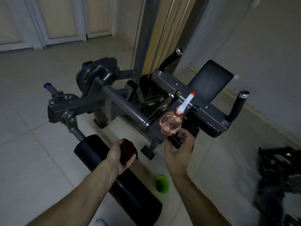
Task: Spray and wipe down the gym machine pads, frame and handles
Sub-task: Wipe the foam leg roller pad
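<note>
Clearly, spray bottle (pixel 171 124) holds pinkish liquid, white nozzle, orange tip.

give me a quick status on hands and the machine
Left hand gripping dark red cloth. Right hand at spray bottle, grip unclear. Green cup on floor beside roller pad.

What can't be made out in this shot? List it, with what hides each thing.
- Spray bottle: its base and the grip on it are hidden behind the right hand in the head view.
- Cloth: bunched in the left hand, so its full shape is unreadable.
- Dark object on the floor at the right: motion-blurred and cut off by the frame edge.
- Roller pad: partly covered by the left forearm.
</note>
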`<state>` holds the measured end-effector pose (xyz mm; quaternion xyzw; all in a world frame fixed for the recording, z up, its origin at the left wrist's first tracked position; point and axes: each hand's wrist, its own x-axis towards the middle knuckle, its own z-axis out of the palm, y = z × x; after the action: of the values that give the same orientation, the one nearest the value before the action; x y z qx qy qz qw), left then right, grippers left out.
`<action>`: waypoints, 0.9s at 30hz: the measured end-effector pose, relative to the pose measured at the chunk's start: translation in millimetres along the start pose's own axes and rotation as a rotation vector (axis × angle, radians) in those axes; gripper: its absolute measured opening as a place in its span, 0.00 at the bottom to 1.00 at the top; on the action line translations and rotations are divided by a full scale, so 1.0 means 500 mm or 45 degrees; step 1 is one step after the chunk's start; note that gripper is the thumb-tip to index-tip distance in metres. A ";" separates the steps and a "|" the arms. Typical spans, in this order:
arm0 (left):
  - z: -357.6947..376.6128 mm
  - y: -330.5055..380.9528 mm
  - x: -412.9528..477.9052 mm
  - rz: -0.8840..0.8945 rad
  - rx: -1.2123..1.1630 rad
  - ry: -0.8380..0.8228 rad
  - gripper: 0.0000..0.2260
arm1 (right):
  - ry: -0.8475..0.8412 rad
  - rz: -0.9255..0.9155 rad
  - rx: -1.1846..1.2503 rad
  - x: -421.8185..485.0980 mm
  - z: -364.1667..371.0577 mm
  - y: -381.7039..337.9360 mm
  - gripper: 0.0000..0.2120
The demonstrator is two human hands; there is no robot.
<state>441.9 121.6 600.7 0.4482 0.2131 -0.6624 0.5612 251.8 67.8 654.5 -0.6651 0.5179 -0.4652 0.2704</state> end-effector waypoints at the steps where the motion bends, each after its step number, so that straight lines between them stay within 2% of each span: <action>1: -0.005 -0.001 0.003 0.013 -0.011 0.020 0.15 | -0.090 -0.014 -0.014 -0.031 0.016 0.004 0.23; 3: -0.012 0.003 -0.004 0.028 -0.003 -0.018 0.15 | -0.448 0.027 -0.044 -0.074 0.071 0.011 0.19; 5: -0.030 0.006 -0.002 0.030 0.047 -0.050 0.16 | -0.802 0.144 -0.045 -0.101 0.145 0.022 0.22; 7: -0.067 0.009 0.005 0.045 0.073 -0.059 0.22 | -1.004 0.198 0.031 -0.128 0.219 0.037 0.25; 10: -0.135 0.014 0.025 0.034 -0.008 -0.172 0.33 | -1.038 0.283 0.095 -0.165 0.296 0.070 0.23; 12: -0.163 0.019 0.033 0.105 -0.013 -0.101 0.33 | -1.026 0.291 0.109 -0.170 0.325 0.098 0.19; 14: -0.211 0.025 0.060 0.319 0.033 0.195 0.24 | -1.074 0.274 0.070 -0.168 0.364 0.134 0.20; 16: -0.267 0.030 0.102 0.489 0.188 0.559 0.14 | -1.154 0.151 -0.053 -0.170 0.390 0.189 0.23; 18: -0.323 0.024 0.147 0.459 0.256 0.699 0.16 | -1.285 -0.140 -0.282 -0.189 0.390 0.243 0.27; 20: -0.366 0.006 0.186 0.326 0.254 0.671 0.25 | -1.332 -0.406 -0.358 -0.207 0.384 0.289 0.27; 22: -0.382 -0.018 0.223 0.237 0.282 0.538 0.29 | -1.287 -0.447 -0.275 -0.208 0.396 0.312 0.23; 24: -0.379 -0.035 0.245 0.218 0.240 0.399 0.22 | -1.218 -0.512 -0.193 -0.197 0.438 0.311 0.20; 26: -0.369 -0.045 0.255 0.252 0.199 0.379 0.11 | -1.168 -0.605 -0.142 -0.175 0.504 0.297 0.18; 27: -0.368 -0.048 0.258 0.272 0.199 0.387 0.12 | -1.166 -0.636 -0.129 -0.164 0.546 0.285 0.17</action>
<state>488.8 201.6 394.4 0.6053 0.1944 -0.5383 0.5532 432.3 66.2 392.2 -0.9159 0.1940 -0.1513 0.3173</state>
